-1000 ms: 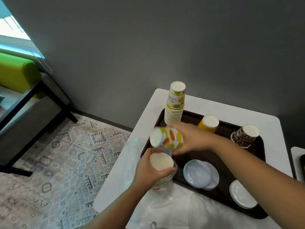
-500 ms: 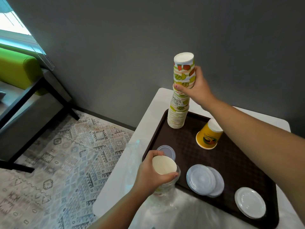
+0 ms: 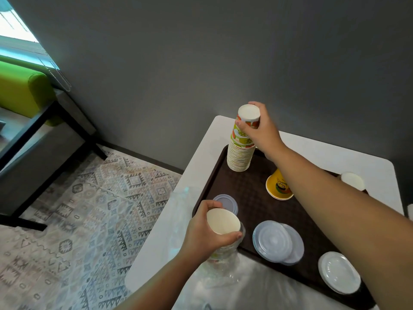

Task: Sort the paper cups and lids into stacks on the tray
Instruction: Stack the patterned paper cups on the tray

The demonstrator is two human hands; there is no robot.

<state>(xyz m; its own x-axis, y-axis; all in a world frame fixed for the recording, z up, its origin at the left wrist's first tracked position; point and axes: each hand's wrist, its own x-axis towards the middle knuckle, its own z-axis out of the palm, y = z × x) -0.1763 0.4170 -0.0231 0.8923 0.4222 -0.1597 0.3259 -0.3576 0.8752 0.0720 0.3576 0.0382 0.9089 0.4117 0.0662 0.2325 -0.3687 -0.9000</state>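
At the brown plastic tray's point(image 3: 250, 193) far corner, the right hand point(image 3: 262, 130) grips the top fruit-print paper cup point(image 3: 247, 121) on the tall stack; the left hand point(image 3: 205, 233) grips plastic-sleeved cups point(image 3: 223, 222) beside the tray

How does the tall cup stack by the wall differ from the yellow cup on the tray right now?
The tall cup stack holds many nested cups with a fruit print; the yellow cup looks single and shows a cartoon print. The right hand grips the stack's top cup; nothing touches the yellow cup. The stack stands at the brown tray's far left corner, the yellow cup nearer its middle. Both stand upside down on the tray.
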